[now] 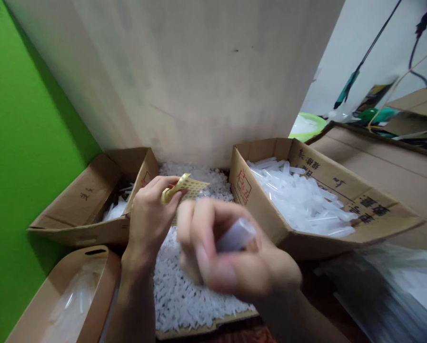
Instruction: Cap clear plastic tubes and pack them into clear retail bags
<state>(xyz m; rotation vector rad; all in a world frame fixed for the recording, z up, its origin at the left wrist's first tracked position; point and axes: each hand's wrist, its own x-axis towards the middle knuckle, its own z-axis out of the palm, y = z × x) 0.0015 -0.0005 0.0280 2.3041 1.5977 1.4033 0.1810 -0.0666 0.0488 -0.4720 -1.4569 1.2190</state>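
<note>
The left hand (151,209) is bare, with rounded knuckles and a narrow wrist. The right hand (223,252) is bare too, though its skin and nails look too blurred to make out. Both the left forearm (135,300) and right forearm (297,312) are uncovered.

A dark reddish-brown surface (316,281) shows in patches, its edges hidden. A shallow cardboard tray (222,324) of small white pieces lies on it, between a left cardboard box (92,195) and a right cardboard box (258,205), whose undersides are hidden.
</note>
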